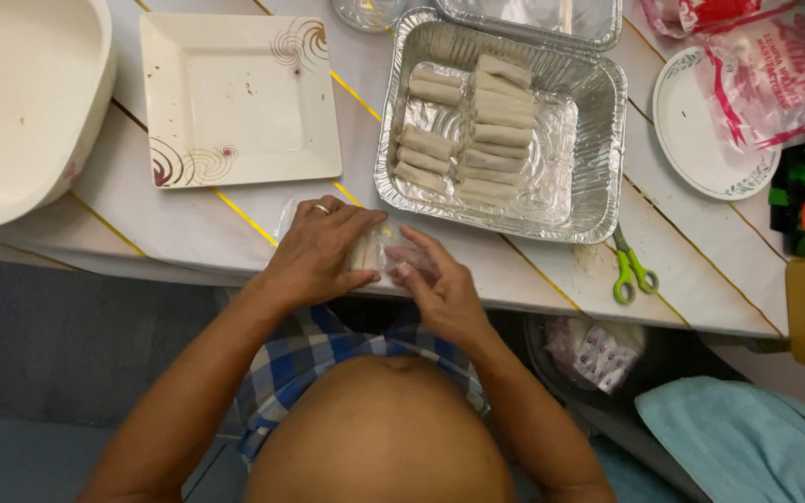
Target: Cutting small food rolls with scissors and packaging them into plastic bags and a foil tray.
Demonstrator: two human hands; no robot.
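Note:
My left hand (317,250), with a ring on one finger, presses down on a pale roll wrapper (371,249) lying on clear plastic at the table's front edge. My right hand (438,287) touches the same wrapper from the right with its fingertips. Just beyond them stands a foil tray (598,149) holding several finished pale rolls (477,130) in two rows.
A square cream plate (235,102) with brown swirls lies at the back left, beside a large cream basin (20,102). Green-handled scissors (631,270) lie right of the tray. A round white plate (701,140) and printed plastic bags (775,65) sit at the far right.

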